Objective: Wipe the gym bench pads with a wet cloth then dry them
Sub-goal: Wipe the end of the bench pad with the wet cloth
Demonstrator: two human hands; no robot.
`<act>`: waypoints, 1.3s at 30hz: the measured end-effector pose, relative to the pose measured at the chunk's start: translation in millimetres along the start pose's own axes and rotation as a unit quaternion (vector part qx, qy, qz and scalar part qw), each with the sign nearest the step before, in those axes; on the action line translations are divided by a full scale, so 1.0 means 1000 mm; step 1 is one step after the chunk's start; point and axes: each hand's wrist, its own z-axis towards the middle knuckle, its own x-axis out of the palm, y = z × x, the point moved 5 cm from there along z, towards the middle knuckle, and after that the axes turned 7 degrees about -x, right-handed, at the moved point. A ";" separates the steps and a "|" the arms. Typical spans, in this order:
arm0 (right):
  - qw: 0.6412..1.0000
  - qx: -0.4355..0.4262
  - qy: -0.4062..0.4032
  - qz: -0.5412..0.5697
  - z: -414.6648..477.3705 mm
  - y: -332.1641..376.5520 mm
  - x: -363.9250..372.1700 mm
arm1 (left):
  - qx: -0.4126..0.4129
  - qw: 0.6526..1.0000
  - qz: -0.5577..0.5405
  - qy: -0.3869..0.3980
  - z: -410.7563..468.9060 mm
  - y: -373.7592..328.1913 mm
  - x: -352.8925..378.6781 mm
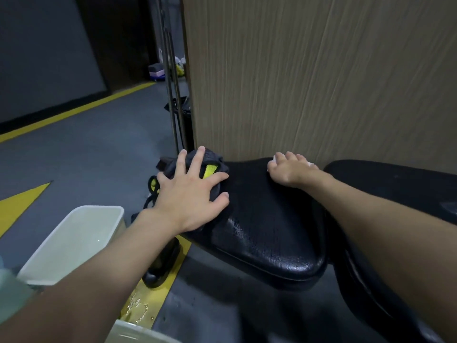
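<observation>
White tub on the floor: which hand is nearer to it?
Left. The left hand presses the dark cloth on the left end of the pad, just beyond the tub; the right hand rests farther right, at its far edge.
</observation>
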 end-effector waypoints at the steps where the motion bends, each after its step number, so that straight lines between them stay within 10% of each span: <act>1: 1.000 0.009 0.006 -0.012 0.002 0.007 0.000 | -0.005 1.000 -0.019 0.001 0.000 0.001 -0.001; 11: 0.981 -0.184 0.025 -0.053 -0.048 0.105 0.028 | -0.024 0.992 -0.123 -0.004 -0.003 0.003 -0.007; 24: 1.000 -0.008 -0.027 -0.009 -0.066 0.007 0.015 | -0.027 0.996 -0.084 0.002 -0.002 0.002 -0.002; 33: 0.974 -0.204 -0.066 -0.073 -0.126 0.101 0.043 | -0.028 0.994 -0.105 0.008 0.000 0.006 0.001; 39: 0.987 -0.115 -0.067 -0.090 -0.154 0.025 0.029 | -0.025 0.990 -0.140 0.013 -0.003 0.004 -0.002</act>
